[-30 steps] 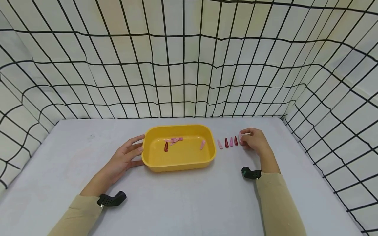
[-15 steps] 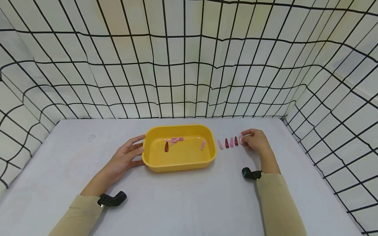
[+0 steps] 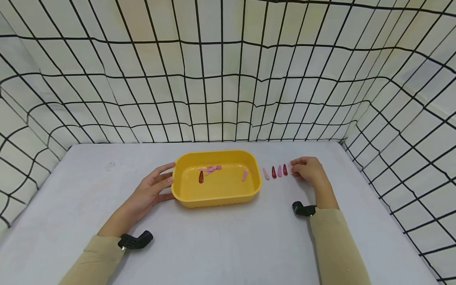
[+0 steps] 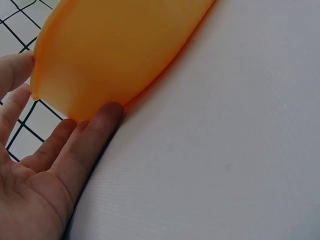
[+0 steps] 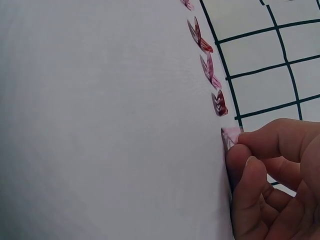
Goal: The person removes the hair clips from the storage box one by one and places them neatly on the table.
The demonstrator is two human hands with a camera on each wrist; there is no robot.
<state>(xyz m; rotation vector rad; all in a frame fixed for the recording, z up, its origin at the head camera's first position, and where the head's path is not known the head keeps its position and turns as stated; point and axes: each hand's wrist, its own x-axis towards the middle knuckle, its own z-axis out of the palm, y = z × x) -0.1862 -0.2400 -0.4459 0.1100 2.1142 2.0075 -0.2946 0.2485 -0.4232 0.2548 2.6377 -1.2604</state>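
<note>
My right hand [image 3: 309, 170] pinches a pale pink snap hair clip [image 5: 231, 134] between thumb and fingertips, low over the white tabletop at the right end of a row of clips. To its left in that row lie a dark red clip [image 3: 285, 170], a pink clip [image 3: 279, 171], another red clip [image 3: 274, 172] and a light pink clip [image 3: 266, 173]. At the left end of a yellow tray [image 3: 217, 201], my left hand [image 3: 151, 190] rests its extended fingers against the wall, the thumb low near the base in the left wrist view.
Inside the tray are a red clip [image 3: 201, 177], a small pile of pink clips [image 3: 212, 169] and a single pink clip [image 3: 245, 175] near its right end. Black wire grid panels [image 3: 221, 77] border the tabletop [image 3: 221, 245] at the back and sides.
My right hand has shifted very slightly with the pale pink clip at the end of the row. The left hand and the tray have stayed in place.
</note>
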